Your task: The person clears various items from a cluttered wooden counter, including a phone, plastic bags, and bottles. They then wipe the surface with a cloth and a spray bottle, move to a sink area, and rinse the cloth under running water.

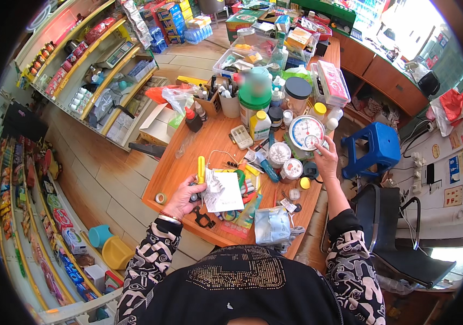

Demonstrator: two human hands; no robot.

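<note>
My left hand [184, 198], at the table's left edge, pinches a yellow-handled tool [201, 170] upright between thumb and fingers. Its lower end is partly hidden, so I cannot tell its exact kind. White paper slips [227, 193] lie right beside that hand, with a black bracket-like part [204, 218] just below it. My right hand [327, 157] has its fingers on the lower right rim of a round white dial thermometer [307, 129], whose face is turned up towards me. Below the dial are a tub of cotton swabs [280, 153] and a round jar with a printed lid [292, 168].
Bottles and jars crowd the wooden table [176, 176], among them a green-lidded tub [254, 99]. A packet [272, 226] lies at the near edge, a tape roll [160, 198] at the left. A blue stool [371, 148] and black chair [398, 243] stand right; stocked shelves [89, 109] left.
</note>
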